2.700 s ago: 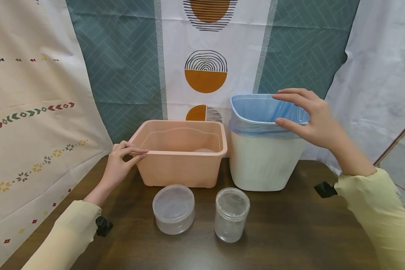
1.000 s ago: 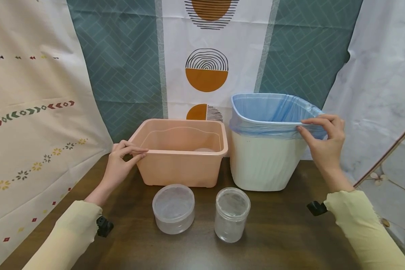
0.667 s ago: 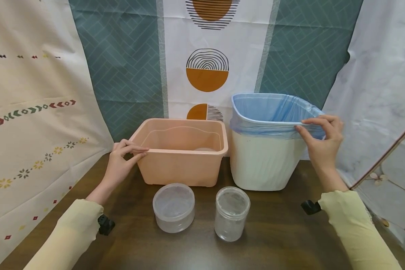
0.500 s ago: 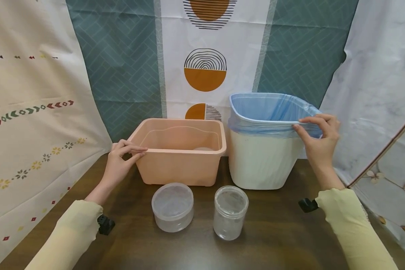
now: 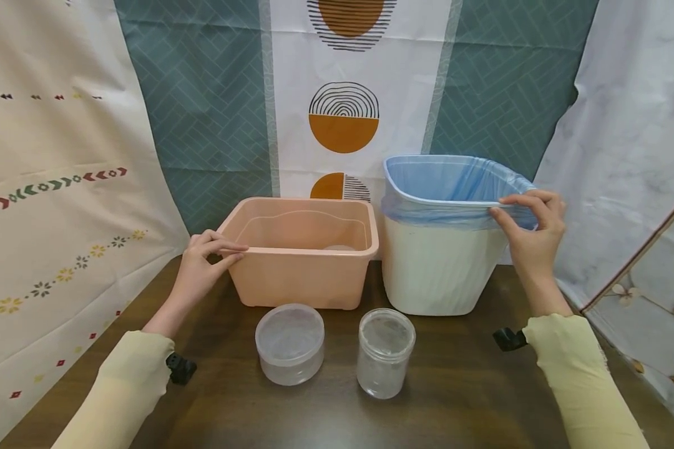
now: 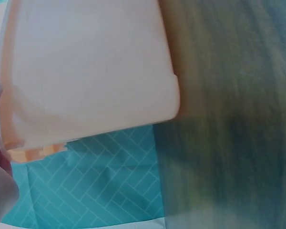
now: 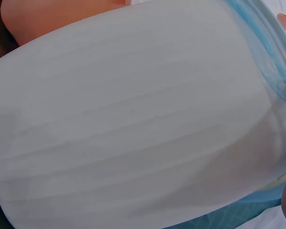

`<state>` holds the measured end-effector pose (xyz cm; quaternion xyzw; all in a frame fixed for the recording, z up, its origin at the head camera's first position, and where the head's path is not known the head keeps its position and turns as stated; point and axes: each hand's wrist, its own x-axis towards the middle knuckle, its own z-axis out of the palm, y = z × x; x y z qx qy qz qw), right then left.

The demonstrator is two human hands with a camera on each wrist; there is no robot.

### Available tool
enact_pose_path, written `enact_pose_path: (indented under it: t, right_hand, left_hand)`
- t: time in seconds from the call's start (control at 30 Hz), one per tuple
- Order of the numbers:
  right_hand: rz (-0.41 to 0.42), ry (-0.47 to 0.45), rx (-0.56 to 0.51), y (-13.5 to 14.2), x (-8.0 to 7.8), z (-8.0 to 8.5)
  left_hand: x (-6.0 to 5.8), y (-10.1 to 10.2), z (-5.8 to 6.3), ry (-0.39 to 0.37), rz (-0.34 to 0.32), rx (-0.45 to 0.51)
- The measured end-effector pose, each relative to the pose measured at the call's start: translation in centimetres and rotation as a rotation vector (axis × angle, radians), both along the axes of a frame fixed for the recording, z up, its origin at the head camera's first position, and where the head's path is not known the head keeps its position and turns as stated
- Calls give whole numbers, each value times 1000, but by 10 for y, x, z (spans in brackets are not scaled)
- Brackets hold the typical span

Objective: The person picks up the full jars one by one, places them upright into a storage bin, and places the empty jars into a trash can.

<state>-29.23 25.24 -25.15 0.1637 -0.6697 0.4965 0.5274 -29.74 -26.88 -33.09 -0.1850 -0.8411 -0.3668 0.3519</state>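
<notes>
My left hand (image 5: 202, 265) pinches the front left corner of the rim of a peach plastic basin (image 5: 300, 280), thumb in front and fingers over the edge. At the right, a white trash can (image 5: 438, 268) stands upright, its mouth lined with a blue trash bag (image 5: 421, 211). My right hand (image 5: 538, 237) grips the can's front right rim through the bag, with the thumb outside. The left wrist view is filled by the basin's side (image 6: 90, 71), with part of the hand at the left edge. The can's ribbed wall (image 7: 133, 124) fills the right wrist view.
A low round clear container (image 5: 290, 346) and a taller clear jar (image 5: 384, 352), both lidded, stand in front on the dark wooden table (image 5: 455, 399). Something pale (image 5: 339, 247) shows inside the basin, mostly hidden. Patterned cloths (image 5: 213, 93) hang behind and at both sides.
My right hand, hovering spread over the can's front rim at first, has moved right and down and taken hold of the front right rim. The left hand stays on the basin.
</notes>
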Motion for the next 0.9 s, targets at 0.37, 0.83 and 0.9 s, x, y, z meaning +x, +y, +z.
enact_pose_path:
  t: [0.37,0.83,0.9]
  right_hand:
    - [1,-35,-22,1,-2,1]
    - [2,-27,-31,0,-1,1]
    - [-1,-16,-26,0,-1,1]
  left_hand:
    - [10,5,25,-124,5,-118]
    - [22,71,40,-181,-214,-215]
    - [25,81,41,-203,-257,-208]
